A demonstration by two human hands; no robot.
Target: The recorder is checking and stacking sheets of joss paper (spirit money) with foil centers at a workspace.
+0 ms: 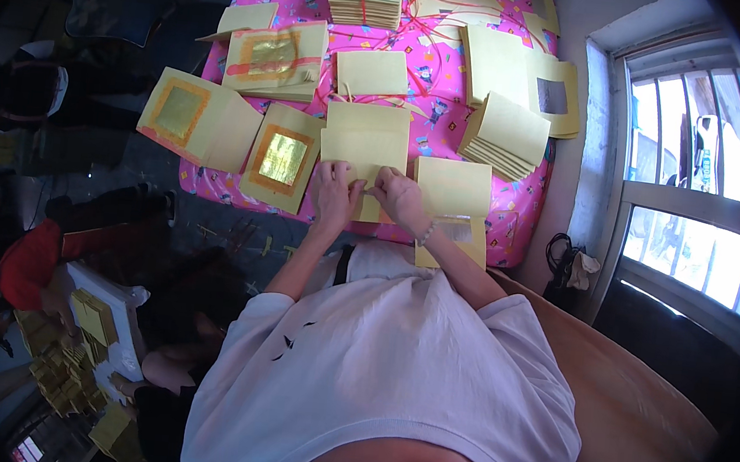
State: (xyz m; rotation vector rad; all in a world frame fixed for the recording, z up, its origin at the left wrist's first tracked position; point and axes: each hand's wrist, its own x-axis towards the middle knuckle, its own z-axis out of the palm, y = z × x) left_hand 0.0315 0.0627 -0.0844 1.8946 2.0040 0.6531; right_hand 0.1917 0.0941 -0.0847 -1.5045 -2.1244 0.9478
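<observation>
Two curled grips, my left grip (335,196) and right grip (398,197), sit close together on the pale yellow sheets (365,138) beneath them, whether pinching I cannot tell, seemingly folding or squaring, which next calls for even edge pressure.

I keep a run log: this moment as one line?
left hand: on pale-yellow paper | right hand: on same paper | beneath: pink patterned tablecloth

Pale-framed, barred glass window (687,209): right, bright daylight
Plain whitish wall (583,12): beside window
Dark grey floor (225,229): left, dim
Pink cartoon-print-covered table (526,211): near wall
</observation>
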